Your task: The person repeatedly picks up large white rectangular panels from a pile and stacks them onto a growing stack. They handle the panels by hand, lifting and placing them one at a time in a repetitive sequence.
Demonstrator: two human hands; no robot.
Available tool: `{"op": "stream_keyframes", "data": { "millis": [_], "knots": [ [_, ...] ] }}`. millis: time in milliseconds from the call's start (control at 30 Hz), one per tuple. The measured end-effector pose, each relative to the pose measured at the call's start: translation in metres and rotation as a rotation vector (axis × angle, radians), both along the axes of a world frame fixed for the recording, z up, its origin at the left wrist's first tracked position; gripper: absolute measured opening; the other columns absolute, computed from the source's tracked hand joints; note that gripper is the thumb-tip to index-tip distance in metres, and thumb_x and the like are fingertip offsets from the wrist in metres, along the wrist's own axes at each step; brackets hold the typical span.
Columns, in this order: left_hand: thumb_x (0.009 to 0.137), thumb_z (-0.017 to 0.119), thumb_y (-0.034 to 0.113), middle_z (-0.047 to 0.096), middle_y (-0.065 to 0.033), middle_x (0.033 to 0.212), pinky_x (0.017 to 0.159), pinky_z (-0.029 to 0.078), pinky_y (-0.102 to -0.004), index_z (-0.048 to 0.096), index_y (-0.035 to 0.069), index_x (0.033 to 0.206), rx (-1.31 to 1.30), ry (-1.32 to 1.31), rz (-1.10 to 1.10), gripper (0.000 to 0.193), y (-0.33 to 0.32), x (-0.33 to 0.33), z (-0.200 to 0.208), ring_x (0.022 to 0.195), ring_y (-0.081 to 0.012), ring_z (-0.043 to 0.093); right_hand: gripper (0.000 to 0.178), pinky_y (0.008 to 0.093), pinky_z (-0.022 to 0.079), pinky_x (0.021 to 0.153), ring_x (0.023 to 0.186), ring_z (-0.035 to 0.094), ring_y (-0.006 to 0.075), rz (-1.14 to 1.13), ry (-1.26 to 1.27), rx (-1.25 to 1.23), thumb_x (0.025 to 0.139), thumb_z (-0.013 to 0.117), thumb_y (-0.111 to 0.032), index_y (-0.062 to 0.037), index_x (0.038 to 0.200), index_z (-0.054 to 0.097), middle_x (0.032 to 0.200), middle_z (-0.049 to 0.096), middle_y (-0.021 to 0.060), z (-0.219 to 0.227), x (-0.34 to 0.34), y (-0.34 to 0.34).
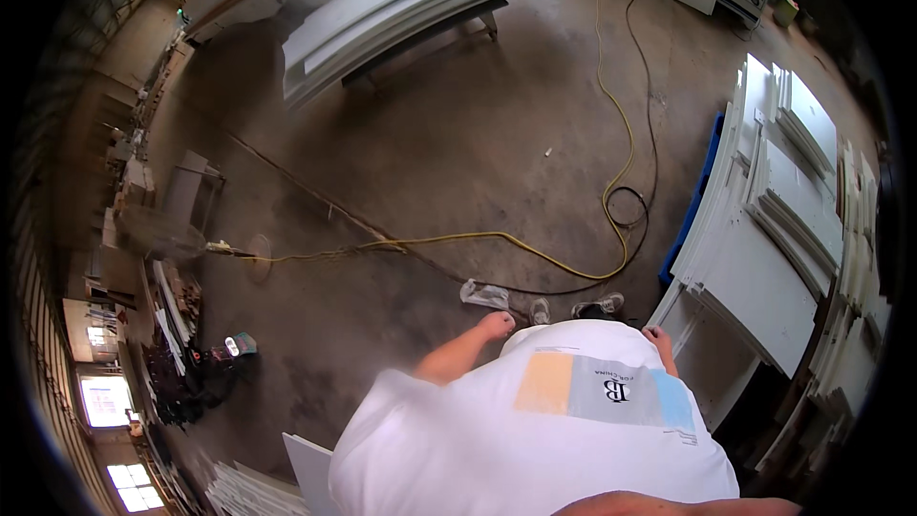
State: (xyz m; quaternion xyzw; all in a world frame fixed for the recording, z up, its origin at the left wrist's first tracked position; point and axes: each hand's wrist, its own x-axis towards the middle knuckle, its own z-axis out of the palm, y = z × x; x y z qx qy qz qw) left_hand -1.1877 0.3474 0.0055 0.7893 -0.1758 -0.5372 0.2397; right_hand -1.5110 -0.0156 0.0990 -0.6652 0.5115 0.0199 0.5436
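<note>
My left hand (496, 325) hangs out past the front of my white shirt (564, 440), its fingers curled in, and I see nothing in it. Just beyond it on the floor lies a crumpled clear plastic bag (484, 294). At the other side of the shirt is my right hand (657, 335), small and partly hidden, so its grip is unclear. It is nearest the stack of white panels (755, 277) on my right, and whether it touches them does not show. My shoes (599, 306) stand on the concrete floor.
A yellow hose (506, 236) and a dark cable (652, 124) snake across the floor ahead. White boards (420, 0) are piled on a stand at the far side. A blue pallet edge (693, 201) shows under the right stack. A standing fan (158, 232) and a tub (242, 344) are left.
</note>
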Motion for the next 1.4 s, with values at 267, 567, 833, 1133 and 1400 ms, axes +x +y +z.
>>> {"op": "stream_keyframes", "data": {
  "millis": [267,567,833,1133,1400],
  "knots": [
    [0.083,0.057,0.026,0.067,-0.0069,0.077,0.062,0.05,-0.0335,0.067,0.008,0.092,-0.003,-0.039,0.067,0.022,0.05,0.035,-0.02,0.068,-0.0169,0.063,0.03,0.0385,0.051,0.073,0.082,0.066,0.0292,0.086,0.109,-0.186,0.082,0.062,-0.029,-0.0019,0.094,0.068,0.088,0.068,0.0174,-0.04,-0.104,0.034],
    [0.09,0.056,0.027,0.067,-0.0037,0.084,0.051,0.046,-0.0282,0.065,0.008,0.095,0.021,0.15,0.295,0.022,0.03,0.055,-0.037,0.066,-0.0121,0.061,0.036,0.04,0.05,0.072,0.082,0.064,0.0335,0.148,0.241,-0.279,0.081,0.06,-0.037,-0.0034,0.09,0.068,0.086,0.067,0.0187,0.003,-0.02,0.019],
    [0.089,0.055,0.022,0.066,-0.0077,0.088,0.064,0.05,-0.027,0.064,0.001,0.1,-0.157,0.09,0.021,0.026,-0.025,0.03,0.016,0.076,-0.0134,0.062,0.024,0.0291,0.05,0.065,0.069,0.063,0.0138,-0.158,0.002,0.013,0.086,0.062,-0.026,-0.0028,0.092,0.067,0.076,0.068,0.0064,-0.001,-0.028,0.051],
    [0.088,0.056,0.02,0.066,-0.0072,0.085,0.062,0.049,-0.0258,0.064,0.001,0.1,-0.167,0.06,-0.146,0.024,-0.039,0.041,0.037,0.068,-0.0136,0.059,0.034,0.0366,0.051,0.077,0.087,0.067,0.0256,-0.376,0.26,0.101,0.077,0.066,-0.034,-0.0054,0.095,0.072,0.092,0.07,0.0135,-0.054,-0.132,0.127],
    [0.088,0.057,0.021,0.068,-0.0076,0.084,0.061,0.049,-0.0285,0.065,0.001,0.102,-0.103,0.117,-0.043,0.026,-0.041,0.064,-0.022,0.067,-0.0143,0.062,0.029,0.0329,0.052,0.069,0.077,0.066,0.0187,-0.371,0.222,0.11,0.078,0.067,-0.031,-0.0069,0.093,0.071,0.085,0.07,0.0091,-0.03,-0.113,0.124]
  ]
}}
